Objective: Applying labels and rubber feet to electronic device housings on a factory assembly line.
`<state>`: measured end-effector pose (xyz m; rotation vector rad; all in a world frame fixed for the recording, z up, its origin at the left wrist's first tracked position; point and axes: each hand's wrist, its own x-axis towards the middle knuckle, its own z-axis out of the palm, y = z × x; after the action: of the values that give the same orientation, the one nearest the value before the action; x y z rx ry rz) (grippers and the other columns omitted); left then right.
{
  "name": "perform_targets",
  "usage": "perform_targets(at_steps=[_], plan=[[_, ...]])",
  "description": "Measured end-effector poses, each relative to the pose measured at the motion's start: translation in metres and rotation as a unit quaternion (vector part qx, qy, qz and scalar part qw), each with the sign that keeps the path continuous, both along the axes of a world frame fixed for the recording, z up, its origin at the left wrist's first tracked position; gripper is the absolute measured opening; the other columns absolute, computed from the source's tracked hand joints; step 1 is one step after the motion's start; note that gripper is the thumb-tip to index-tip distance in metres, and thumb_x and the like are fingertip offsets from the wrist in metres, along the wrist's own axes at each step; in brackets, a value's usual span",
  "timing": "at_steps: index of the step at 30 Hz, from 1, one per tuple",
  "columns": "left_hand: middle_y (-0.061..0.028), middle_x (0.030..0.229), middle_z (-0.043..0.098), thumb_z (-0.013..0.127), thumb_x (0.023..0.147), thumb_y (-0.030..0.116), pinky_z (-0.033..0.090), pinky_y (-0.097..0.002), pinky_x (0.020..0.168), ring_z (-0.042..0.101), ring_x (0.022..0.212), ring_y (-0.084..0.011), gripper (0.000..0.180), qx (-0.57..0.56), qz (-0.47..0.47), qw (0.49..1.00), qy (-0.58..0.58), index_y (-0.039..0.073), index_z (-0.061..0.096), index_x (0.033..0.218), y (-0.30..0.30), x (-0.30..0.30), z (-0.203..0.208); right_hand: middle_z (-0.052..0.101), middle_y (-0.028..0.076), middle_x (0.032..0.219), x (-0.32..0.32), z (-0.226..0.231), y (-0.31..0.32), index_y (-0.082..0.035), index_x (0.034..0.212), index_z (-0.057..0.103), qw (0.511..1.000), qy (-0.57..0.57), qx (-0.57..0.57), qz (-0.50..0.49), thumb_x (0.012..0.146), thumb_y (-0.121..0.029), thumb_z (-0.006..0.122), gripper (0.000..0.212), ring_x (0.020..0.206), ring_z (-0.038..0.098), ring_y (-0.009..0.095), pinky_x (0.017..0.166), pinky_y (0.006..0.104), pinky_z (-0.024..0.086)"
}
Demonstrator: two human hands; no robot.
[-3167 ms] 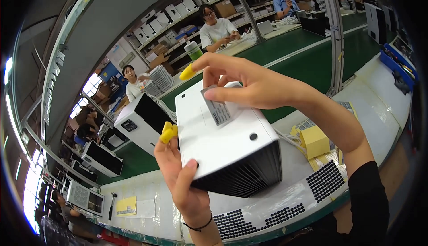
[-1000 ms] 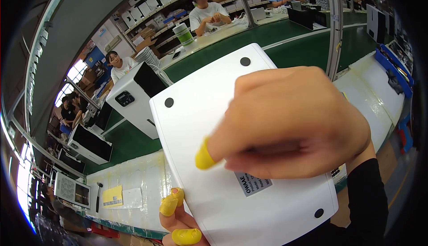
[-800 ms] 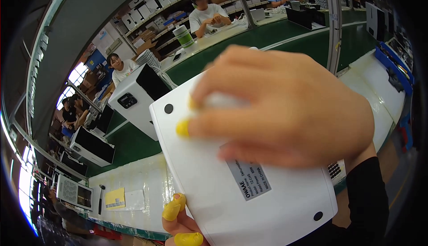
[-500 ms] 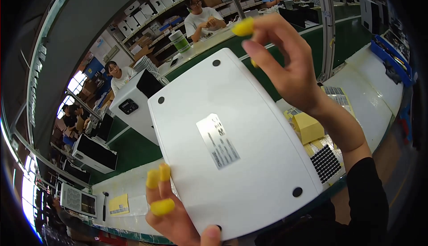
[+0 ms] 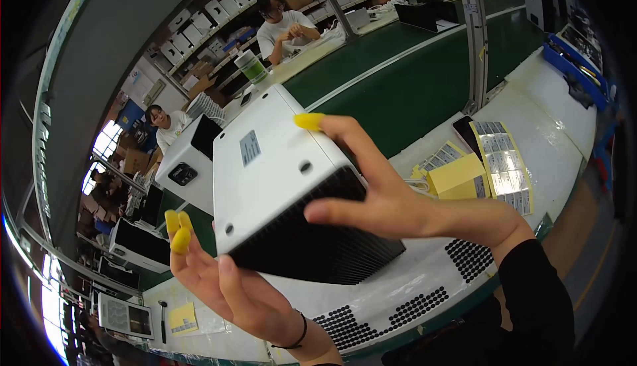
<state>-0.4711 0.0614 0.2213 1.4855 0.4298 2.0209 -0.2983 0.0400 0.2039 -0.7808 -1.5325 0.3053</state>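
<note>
A white box-shaped appliance (image 5: 265, 167) stands tilted before me, its white panel facing up. That panel bears a silver label (image 5: 250, 148) and small round dark spots near its corners. One side is black and ribbed (image 5: 312, 233). My right hand (image 5: 371, 187) grips the appliance's right edge, the index fingertip on the white panel and the thumb across the ribbed side. By the near left corner is my left hand (image 5: 239, 286), fingers stretched and thumb tip against the corner. Yellow finger cots cover fingertips on both hands.
Sheets of black round pads (image 5: 418, 306) lie along the bench's near edge. To the right are a yellow paper block (image 5: 458, 177), a label sheet (image 5: 502, 160) and a blue tray (image 5: 577, 67). Another white appliance (image 5: 192, 160) stands left on the green conveyor (image 5: 424, 94). People sit beyond it.
The appliance has tipped and moved away from me, bringing its black ribbed side into view. My right hand has come down from the air onto its edge. My left hand's fingers have left its side.
</note>
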Motion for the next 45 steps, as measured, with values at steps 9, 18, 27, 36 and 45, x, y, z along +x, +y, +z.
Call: perform_targets(at_steps=[9,18,27,36,45], plan=[[-0.0221,0.140,0.034,0.050,0.079,0.012,0.020,-0.0515,0.111,0.028,0.136,-0.0304,0.049,-0.036,-0.004,0.996,0.082,0.001,0.041,0.125,0.021,-0.042,-0.023,0.061,0.012,0.104,0.046,0.048,0.191,-0.005,0.113,0.051,0.985,0.156,-0.017,-0.075,0.082,-0.033,0.073,0.047,0.088,0.061,0.011,0.077,0.0245,0.049],[-0.0192,0.135,0.041,0.050,0.083,0.010,0.031,-0.0477,0.107,0.040,0.128,-0.0293,0.042,-0.093,-0.042,0.987,0.121,0.001,0.043,0.123,0.040,-0.077,-0.038,0.056,0.020,0.107,0.058,0.021,0.270,-0.006,0.120,0.050,0.908,0.048,0.131,-0.395,0.074,-0.037,0.078,0.062,0.101,0.052,0.034,0.087,0.0417,0.042],[-0.0122,0.125,0.049,0.049,0.094,0.016,0.033,-0.0408,0.105,0.045,0.122,-0.0230,0.031,-0.180,-0.081,0.978,0.072,0.002,0.046,0.121,0.125,-0.074,-0.052,0.053,0.018,0.115,0.087,-0.010,0.262,-0.008,0.130,0.042,0.904,-0.057,0.061,-0.419,0.074,-0.032,0.078,0.070,0.110,0.047,0.035,0.092,0.0431,0.040],[-0.0127,0.127,0.040,0.067,0.076,0.059,0.037,-0.0471,0.099,0.047,0.114,-0.0254,0.086,-0.391,0.093,0.911,0.092,0.002,0.032,0.129,0.323,-0.068,-0.012,0.035,0.024,0.136,0.071,-0.033,0.232,0.004,0.137,0.027,0.884,-0.099,0.086,-0.449,0.081,-0.022,0.071,0.076,0.126,0.034,0.039,0.105,0.0450,0.029],[-0.0160,0.124,0.039,0.072,0.060,0.073,0.042,-0.0489,0.083,0.045,0.110,-0.0275,0.111,-0.456,0.110,0.881,0.071,-0.002,0.027,0.128,0.344,-0.043,-0.003,0.040,0.020,0.132,0.055,-0.071,0.179,0.000,0.133,0.033,0.963,-0.051,0.023,-0.263,0.084,-0.010,0.064,0.059,0.124,0.038,0.034,0.106,0.0402,0.029]])
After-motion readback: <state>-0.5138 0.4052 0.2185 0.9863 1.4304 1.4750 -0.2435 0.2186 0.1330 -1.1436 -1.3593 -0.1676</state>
